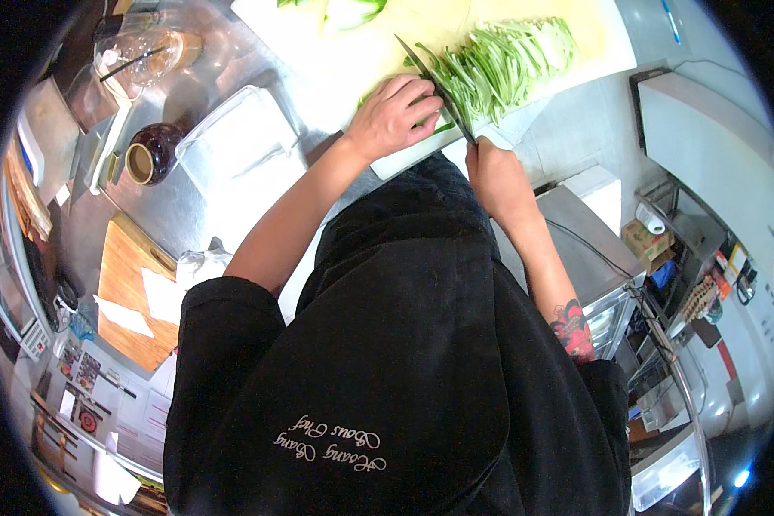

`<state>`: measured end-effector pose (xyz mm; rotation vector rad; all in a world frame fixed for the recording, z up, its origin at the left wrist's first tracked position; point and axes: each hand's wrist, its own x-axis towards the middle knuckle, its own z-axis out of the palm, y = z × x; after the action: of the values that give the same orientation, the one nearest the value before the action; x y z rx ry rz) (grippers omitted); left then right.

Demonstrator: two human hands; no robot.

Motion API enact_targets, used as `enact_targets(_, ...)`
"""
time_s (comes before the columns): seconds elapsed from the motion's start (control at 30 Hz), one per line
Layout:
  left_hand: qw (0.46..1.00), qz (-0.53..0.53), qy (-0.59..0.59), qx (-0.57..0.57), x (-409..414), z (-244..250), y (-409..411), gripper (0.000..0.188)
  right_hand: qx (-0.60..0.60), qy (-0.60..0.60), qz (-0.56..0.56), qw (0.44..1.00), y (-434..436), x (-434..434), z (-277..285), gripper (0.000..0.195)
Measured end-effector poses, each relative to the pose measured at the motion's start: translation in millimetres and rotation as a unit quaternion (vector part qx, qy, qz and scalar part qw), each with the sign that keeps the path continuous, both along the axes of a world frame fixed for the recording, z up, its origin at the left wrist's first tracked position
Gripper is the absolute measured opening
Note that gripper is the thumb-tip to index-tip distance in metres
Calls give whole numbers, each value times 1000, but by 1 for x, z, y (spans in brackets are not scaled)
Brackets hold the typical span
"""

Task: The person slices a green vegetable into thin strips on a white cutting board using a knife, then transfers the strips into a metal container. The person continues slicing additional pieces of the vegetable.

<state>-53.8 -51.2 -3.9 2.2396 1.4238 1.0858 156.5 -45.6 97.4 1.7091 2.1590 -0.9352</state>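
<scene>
My right hand (pixel 498 173) is closed around the handle of a kitchen knife (pixel 448 103), whose blade points up and left over a white cutting board (pixel 603 58). Bent fingers of my left hand (pixel 400 116) press down on a green vegetable beside the blade; the palm hides most of that piece. A heap of thin green vegetable strips (pixel 509 64) lies on the board just right of the knife. Near the board's top edge rests a larger pale green vegetable piece (pixel 353 14), partly cut off by the picture's rim.
Left of the board are a clear plastic container (pixel 232 138), a brown glazed jar (pixel 148 155) and a plastic cup (pixel 158 58). A wooden board (pixel 126 258) with white paper lies lower left. A metal cabinet (pixel 593 238) stands at the right, and a blue pen (pixel 671 22) lies top right.
</scene>
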Motion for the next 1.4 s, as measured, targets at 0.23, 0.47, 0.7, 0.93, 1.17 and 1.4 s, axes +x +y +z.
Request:
enact_targets(0.23,1000,0,-15,0,2,-3,0,22,18,29,-21,999,-8,-4,-40,29)
enact_targets(0.47,1000,1,-10,-1,1,0,-1,22,38,66,-1,997,4,2,-51,32)
enact_targets(0.7,1000,3,-28,-15,1,1,-1,23,25,81,16,996,30,-1,-15,33)
enact_targets(0.93,1000,5,-18,1,1,-1,0,25,19,12,-1,1000,4,-3,-7,31)
enact_targets(1.17,1000,7,-5,6,1,-1,1,20,17,7,-2,1000,-3,-3,-6,30)
enact_targets(1.4,1000,6,-14,0,1,1,-1,20,7,11,-5,1000,-7,-7,-2,30)
